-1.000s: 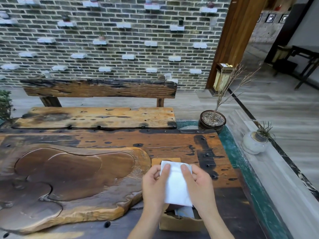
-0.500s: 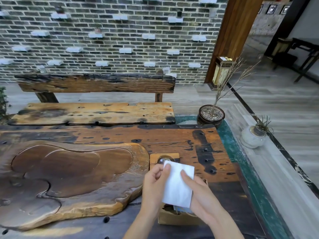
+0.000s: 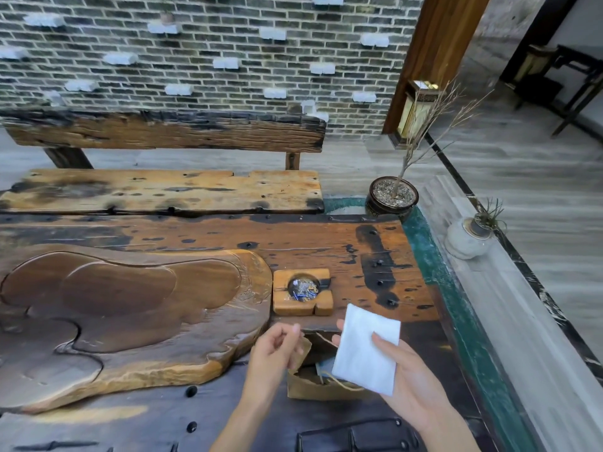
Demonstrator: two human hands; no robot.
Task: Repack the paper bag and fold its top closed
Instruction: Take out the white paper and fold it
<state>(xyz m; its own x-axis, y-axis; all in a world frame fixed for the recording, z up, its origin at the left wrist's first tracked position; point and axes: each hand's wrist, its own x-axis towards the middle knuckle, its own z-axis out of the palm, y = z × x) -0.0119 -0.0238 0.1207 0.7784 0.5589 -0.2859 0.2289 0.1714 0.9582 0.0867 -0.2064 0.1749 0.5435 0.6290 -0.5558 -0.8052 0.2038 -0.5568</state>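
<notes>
A brown paper bag [image 3: 313, 388] stands open on the dark table, near its front edge. My right hand [image 3: 408, 376] holds a folded white napkin [image 3: 365, 350] just above and to the right of the bag's mouth. My left hand [image 3: 277, 350] is at the bag's left rim, fingers curled around the paper edge there. Something grey-blue shows inside the bag, mostly hidden by the napkin.
A small wooden ashtray block [image 3: 302, 291] sits just behind the bag. A large carved wooden tea tray [image 3: 130, 308] lies to the left. A dark flat object [image 3: 355, 435] is at the front edge. A potted twig plant [image 3: 391, 197] stands beyond the table's right corner.
Both hands held the napkin over the bag before. My left hand has let go and dropped to the bag's left rim; my right hand has carried the napkin rightward.
</notes>
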